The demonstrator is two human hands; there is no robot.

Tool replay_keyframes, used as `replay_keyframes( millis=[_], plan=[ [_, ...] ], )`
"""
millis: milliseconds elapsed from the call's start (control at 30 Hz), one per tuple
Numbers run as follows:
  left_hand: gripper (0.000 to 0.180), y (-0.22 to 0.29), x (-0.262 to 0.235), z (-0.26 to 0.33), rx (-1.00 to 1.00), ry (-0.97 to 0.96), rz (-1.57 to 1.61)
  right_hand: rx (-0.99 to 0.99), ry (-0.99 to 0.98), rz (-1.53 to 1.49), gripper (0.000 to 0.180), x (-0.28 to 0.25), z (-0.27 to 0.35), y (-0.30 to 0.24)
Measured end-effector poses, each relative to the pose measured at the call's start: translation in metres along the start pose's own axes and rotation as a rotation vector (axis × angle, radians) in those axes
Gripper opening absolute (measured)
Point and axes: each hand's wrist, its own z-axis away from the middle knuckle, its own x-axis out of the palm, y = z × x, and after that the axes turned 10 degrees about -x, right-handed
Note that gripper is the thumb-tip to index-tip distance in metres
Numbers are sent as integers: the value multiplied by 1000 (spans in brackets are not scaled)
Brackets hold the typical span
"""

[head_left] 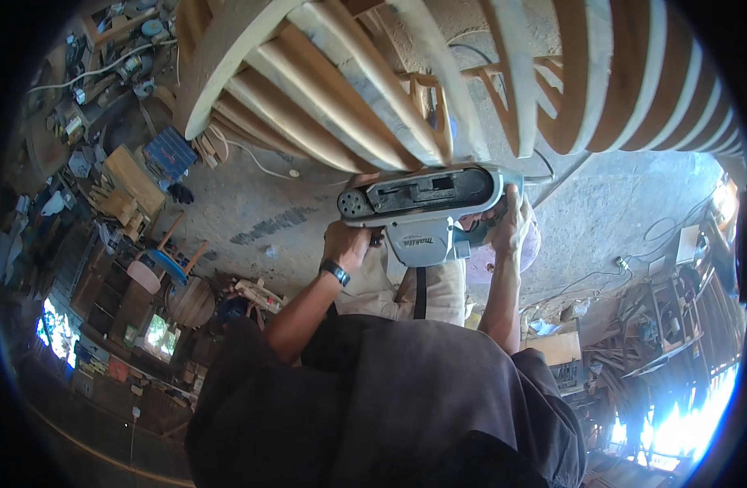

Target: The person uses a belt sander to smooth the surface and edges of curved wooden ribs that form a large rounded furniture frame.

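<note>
**A:** Which way does the belt sander (426,207) lie?

**B:** Its long axis runs nearly level across the middle of the view, left to right, tipped up slightly at the right end. The rounded nose with the small holes points to the person's left; the blunter end sits under the right hand. Its upper side is turned toward the curved wooden slats (365,98) of a chair frame that fills the top of the picture, and it sits just below them.

**A:** And the hands?

**B:** The left hand (347,244), with a dark wristwatch (334,272) below it, is closed around the grip at the sander's lower left. The right hand (512,224) is wrapped over the right end, fingers curled onto the housing.

**A:** Is the sander touching the wood?

**B:** Cannot tell. The belt face is turned away, and the meeting line is lost against the slats.

**A:** What else is hard to read?

**B:** The handle under the left hand is hidden by the fingers. The person's dark shirt (390,407) covers the lower middle. A pale bag (406,293) hangs beneath the sander, partly behind the forearms. The chair frame is cut off at the top edge. The cluttered shelves (105,106) at left are too small to sort out, and the bright opening (682,423) at lower right is washed out.
</note>
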Motion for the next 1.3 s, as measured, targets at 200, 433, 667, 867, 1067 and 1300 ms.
replay_keyframes(
  millis=[200, 433, 667, 867, 1067, 1300],
  plan=[
    [24, 6, -2, -6, -60, 68, -35, 9, 74, -85, 27, 1, 8, 12],
    [22, -12, -40, 1, -55, -2, 195, 137, -80, -302, 18, 27, 29, -3],
    [55, 55, -89, 75, 99, -142, 134, 89, -79, -497, 22, 72, 67, -45],
    [78, 98, -102, 104, 89, -8, -76, 59, -7, -555, 20, 102, 78, -78],
    [85, 81, -97, 93, 105, 37, -164, 67, 116, -397, 24, 97, 78, -69],
    [70, 57, -72, 81, 102, 5, -101, 53, 106, -256, 26, 71, 63, -43]
  ],
)
